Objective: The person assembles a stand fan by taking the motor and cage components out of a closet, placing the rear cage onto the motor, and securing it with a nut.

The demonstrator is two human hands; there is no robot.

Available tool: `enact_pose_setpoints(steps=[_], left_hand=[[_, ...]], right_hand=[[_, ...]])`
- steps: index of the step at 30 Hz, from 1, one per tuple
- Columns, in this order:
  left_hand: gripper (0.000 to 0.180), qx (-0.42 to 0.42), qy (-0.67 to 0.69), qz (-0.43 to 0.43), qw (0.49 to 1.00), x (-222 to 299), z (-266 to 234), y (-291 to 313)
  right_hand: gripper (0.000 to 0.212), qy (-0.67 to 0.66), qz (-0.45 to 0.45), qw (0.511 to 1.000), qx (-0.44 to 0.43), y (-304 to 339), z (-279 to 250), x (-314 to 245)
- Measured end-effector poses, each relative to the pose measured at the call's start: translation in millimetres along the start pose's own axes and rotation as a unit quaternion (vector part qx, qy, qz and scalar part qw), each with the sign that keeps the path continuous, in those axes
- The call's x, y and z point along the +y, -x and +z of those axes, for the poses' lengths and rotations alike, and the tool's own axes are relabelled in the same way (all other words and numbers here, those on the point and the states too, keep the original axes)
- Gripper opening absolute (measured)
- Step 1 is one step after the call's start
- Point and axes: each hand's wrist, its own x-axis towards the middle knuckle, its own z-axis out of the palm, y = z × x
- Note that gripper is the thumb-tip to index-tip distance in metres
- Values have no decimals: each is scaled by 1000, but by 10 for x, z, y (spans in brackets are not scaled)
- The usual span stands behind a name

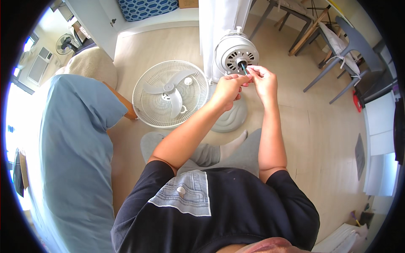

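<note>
A white stand fan's motor housing, with dark vent slots on its front, stands ahead of me. From its center a thin dark-and-teal rod points toward me; its exact kind is too small to tell. The fingers of my right hand are pinched around the rod's near end. Right beside them, my left hand is closed, its fingertips meeting at the same spot; what they grip is hidden. Under my hands, the fan's round grey-white base sits on the floor, partly covered by my left forearm.
Left of the base, a white wire fan grille lies on the floor with a three-blade fan propeller and small white parts in it. A blue-covered bed borders the left side. Grey chairs stand at the far right.
</note>
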Motion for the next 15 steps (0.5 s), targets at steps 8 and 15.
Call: enact_pose_setpoints(steps=[8,15], left_hand=[[16,-17,46,-22,999,20,17,46],[17,-27,78,-39,996,2,23,29]], right_hand=[[9,104,-47,993,33,3,-20,60],[9,49,-44,996,64,3,20,132]])
